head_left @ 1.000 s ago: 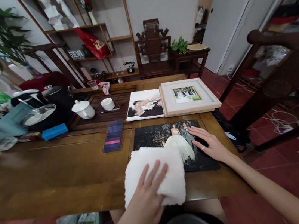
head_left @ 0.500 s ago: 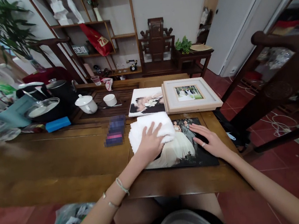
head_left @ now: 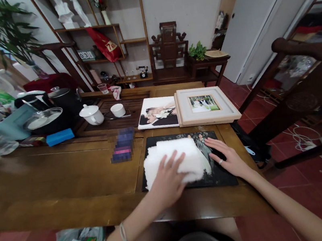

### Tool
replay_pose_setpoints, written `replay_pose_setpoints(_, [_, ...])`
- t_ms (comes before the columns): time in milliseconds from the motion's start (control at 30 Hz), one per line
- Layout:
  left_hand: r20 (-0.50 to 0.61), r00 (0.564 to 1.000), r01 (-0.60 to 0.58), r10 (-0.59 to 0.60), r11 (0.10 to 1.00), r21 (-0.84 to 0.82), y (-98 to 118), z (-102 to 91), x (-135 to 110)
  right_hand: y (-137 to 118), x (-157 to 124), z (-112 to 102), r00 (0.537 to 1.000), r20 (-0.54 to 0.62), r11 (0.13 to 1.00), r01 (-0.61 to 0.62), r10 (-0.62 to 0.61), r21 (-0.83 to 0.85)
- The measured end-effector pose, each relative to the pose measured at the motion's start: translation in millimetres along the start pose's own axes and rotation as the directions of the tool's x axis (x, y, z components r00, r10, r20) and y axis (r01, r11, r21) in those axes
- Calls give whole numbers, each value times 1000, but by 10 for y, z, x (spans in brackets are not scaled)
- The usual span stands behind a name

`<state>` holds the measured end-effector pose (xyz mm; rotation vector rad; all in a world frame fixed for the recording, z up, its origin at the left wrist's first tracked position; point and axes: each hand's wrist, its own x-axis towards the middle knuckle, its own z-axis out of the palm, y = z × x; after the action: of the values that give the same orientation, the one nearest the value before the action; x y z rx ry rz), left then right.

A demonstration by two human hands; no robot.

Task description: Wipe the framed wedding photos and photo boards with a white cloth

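My left hand lies on a folded white towel, fingers spread and pressing it from above. Under the towel is a dark-edged photo panel showing a couple, one in a white gown. The towel covers its left and middle part. My right hand rests with fingers stretched out on the panel's right side, a ring on one finger, holding nothing.
Behind the panel lie a white-edged photo print and a light wooden picture frame. A blurred dark packet is to the left. Farther off stand a white lidded cup, a small white bowl and a blue block.
My left hand has moved the towel toward me and a little right, uncovering the panel's top left edge and hiding more of the gown. My right hand stays on the panel.
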<state>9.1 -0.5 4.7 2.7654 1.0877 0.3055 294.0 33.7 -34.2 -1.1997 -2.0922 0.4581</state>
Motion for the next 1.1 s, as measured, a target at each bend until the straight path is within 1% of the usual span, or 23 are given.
replay_pose_setpoints(67, [-4,998,57,-56,998,31,-267,-40,203,-1,0,-3,1000,0,1000,3,-3,4])
replay_pose_setpoints(133, [-11,994,108,-107,991,74,-483,-73,370,-3,-2,-5,1000,3,1000,2,-2,1])
replay_pose_setpoints(200, [-22,991,135,-133,985,111,-579,-79,458,-8,-4,-7,1000,9,1000,-2,2,-4])
replay_pose_setpoints(233, [-26,991,132,-130,984,121,-569,-68,461,-10,-4,-6,1000,11,1000,-4,4,-6])
replay_pose_setpoints(300, [-24,995,95,-92,988,120,-430,-21,387,-14,-5,-5,1000,12,1000,-6,7,-5])
replay_pose_setpoints(400, [2,1000,-19,19,995,100,-24,71,135,-13,-5,-3,1000,7,1000,-10,10,-5])
replay_pose_setpoints(467, [14,995,-102,101,991,89,241,96,-38,-6,-5,-3,1000,11,1000,-12,13,-8])
replay_pose_setpoints(533, [38,985,-169,167,985,44,382,67,-138,4,-7,-6,1000,20,1000,-6,6,-8])
replay_pose_setpoints(600, [65,979,-191,193,981,-27,353,-1,-122,14,-9,-6,999,31,1000,5,-4,-10])
replay_pose_setpoints(667, [78,983,-161,166,985,-68,177,-70,14,21,-12,-4,1000,31,1000,7,-7,-17])
replay_pose_setpoints(800, [47,999,-14,14,1000,-9,-276,-113,454,12,-9,-2,1000,24,1000,-9,10,-19])
replay_pose_setpoints(867, [44,997,54,-55,998,29,-381,-93,626,3,-6,-4,1000,26,1000,-7,7,-12])
replay_pose_setpoints(900, [44,996,71,-73,997,42,-381,-80,675,0,-5,-5,1000,26,1000,-3,3,-8])
replay_pose_setpoints(967, [40,997,60,-62,997,56,-272,-53,679,-1,-4,-7,1000,27,1000,3,-3,0])
replay_pose_setpoints(1033, [45,999,12,-15,998,61,-42,-23,567,3,-7,-9,1000,30,1000,-1,1,10])
replay_pose_setpoints(1100, [78,996,-45,39,996,72,256,12,379,9,-10,-13,999,33,1000,-7,7,22])
